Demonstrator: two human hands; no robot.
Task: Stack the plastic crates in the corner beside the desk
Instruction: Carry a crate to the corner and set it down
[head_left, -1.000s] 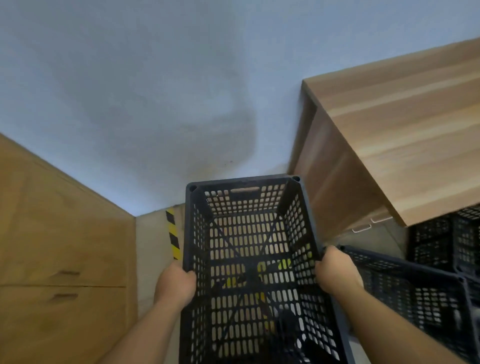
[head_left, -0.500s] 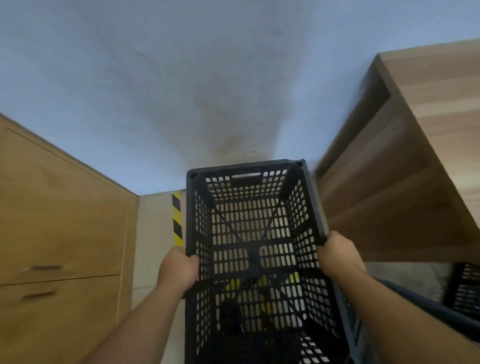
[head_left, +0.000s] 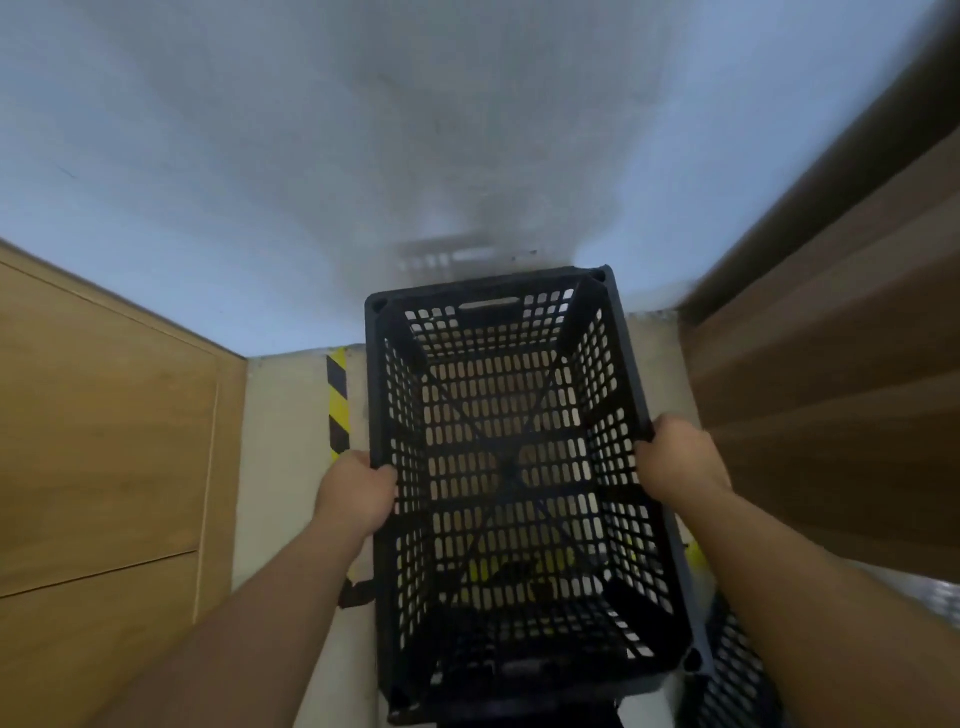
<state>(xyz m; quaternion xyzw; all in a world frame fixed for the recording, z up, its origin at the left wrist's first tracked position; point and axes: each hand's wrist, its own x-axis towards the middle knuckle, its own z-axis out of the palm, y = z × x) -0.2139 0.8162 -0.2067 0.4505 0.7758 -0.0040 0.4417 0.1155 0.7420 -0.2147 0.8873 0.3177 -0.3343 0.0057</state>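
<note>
A black perforated plastic crate (head_left: 506, 364) fills the middle of the view, open side up, its far end close to the pale wall. My left hand (head_left: 356, 491) grips its left rim and my right hand (head_left: 678, 460) grips its right rim. The crate hangs over the floor gap between the wooden cabinet and the desk. Through its slotted bottom I see floor and yellow-black tape. A corner of a second black crate (head_left: 737, 675) shows at the lower right, below the one I hold.
A wooden cabinet (head_left: 104, 441) stands on the left. The wooden desk side (head_left: 831, 415) rises on the right. A yellow-black tape strip (head_left: 337, 405) runs along the beige floor (head_left: 280, 441) toward the wall.
The crate has moved forward into the gap toward the wall. The view has turned left, so the desk top and the crates on the right have slid mostly out of sight.
</note>
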